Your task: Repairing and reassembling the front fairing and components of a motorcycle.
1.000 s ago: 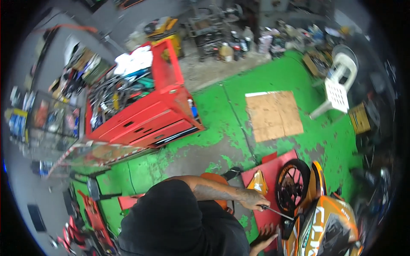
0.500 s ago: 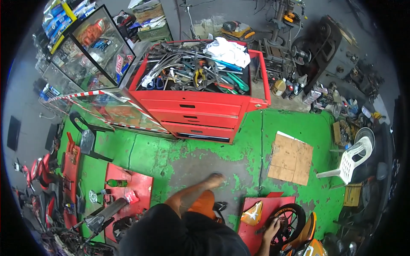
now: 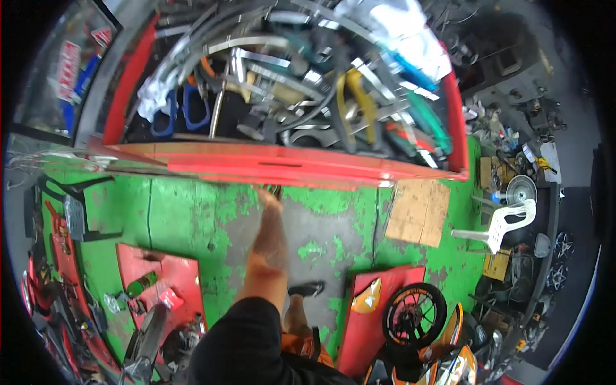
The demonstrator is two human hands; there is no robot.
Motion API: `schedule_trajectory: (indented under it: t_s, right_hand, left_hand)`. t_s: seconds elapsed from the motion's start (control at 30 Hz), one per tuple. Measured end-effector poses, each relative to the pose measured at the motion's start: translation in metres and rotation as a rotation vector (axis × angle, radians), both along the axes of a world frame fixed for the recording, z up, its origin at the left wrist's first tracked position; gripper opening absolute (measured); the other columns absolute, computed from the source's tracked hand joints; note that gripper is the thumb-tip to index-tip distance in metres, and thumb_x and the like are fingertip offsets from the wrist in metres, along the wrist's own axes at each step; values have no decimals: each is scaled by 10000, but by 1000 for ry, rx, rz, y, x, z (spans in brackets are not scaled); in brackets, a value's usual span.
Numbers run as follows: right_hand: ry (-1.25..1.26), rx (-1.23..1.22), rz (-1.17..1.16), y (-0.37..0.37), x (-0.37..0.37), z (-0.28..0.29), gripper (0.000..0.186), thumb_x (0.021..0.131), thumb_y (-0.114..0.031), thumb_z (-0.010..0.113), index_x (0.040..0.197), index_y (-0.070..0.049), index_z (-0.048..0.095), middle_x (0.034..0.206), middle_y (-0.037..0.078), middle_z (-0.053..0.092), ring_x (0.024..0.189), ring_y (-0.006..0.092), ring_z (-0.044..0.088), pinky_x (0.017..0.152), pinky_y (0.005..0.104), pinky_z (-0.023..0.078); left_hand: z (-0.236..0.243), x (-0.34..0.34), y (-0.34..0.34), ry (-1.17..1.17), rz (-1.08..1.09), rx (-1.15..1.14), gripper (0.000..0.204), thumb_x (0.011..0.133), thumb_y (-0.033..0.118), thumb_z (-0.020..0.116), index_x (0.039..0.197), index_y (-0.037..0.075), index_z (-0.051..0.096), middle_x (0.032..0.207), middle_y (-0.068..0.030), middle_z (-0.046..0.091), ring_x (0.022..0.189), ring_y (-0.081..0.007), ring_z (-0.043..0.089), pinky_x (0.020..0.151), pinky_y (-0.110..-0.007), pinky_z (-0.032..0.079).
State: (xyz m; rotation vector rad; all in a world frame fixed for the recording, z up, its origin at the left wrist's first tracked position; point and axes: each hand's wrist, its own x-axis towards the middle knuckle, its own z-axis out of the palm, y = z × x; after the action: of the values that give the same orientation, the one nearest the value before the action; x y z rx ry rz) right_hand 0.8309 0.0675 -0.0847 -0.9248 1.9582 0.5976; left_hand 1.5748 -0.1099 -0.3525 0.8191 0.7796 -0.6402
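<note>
My left hand reaches forward to the front of the red tool cabinet, just below its upper edge. Its fingers are partly hidden there and smeared, so I cannot tell their grip. Above it, the open top tray is heaped with tools: yellow-handled pliers, a blue-handled tool, a green-handled tool and several wrenches, all blurred by motion. A white cloth lies over the tray's back right corner. My right hand is out of the picture.
Red mats lie at the left and right, the right one beside an orange-rimmed wheel of a motorcycle. A cardboard sheet lies on the green floor. A white plastic chair and a glass case stand at the sides.
The tool cabinet now looms much closer. My left arm has swung forward to its front. My right hand, earlier at the motorcycle wheel, has left the view.
</note>
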Motion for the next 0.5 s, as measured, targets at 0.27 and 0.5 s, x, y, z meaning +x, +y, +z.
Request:
schedule_trajectory:
  t_s: [0.27, 0.5]
  right_hand:
    - [-9, -99, -129, 38, 50, 52, 448, 1007, -501, 481, 965, -62, 557, 791, 15, 475, 720, 130, 428, 638, 289, 366]
    - [-65, -184, -246, 27, 112, 42, 517, 1022, -540, 426, 809, -106, 611, 635, -29, 495, 546, 96, 438, 513, 273, 352]
  left_hand:
    - [-19, 3, -4, 105, -21, 10, 828, 896, 794, 330, 1306, 97, 510, 1265, -77, 560, 1104, -233, 544, 946, -414, 438]
    - [45, -30, -20, 118, 68, -66, 814, 937, 740, 314, 1302, 35, 495, 1339, -113, 525, 1186, -232, 505, 972, -446, 438]
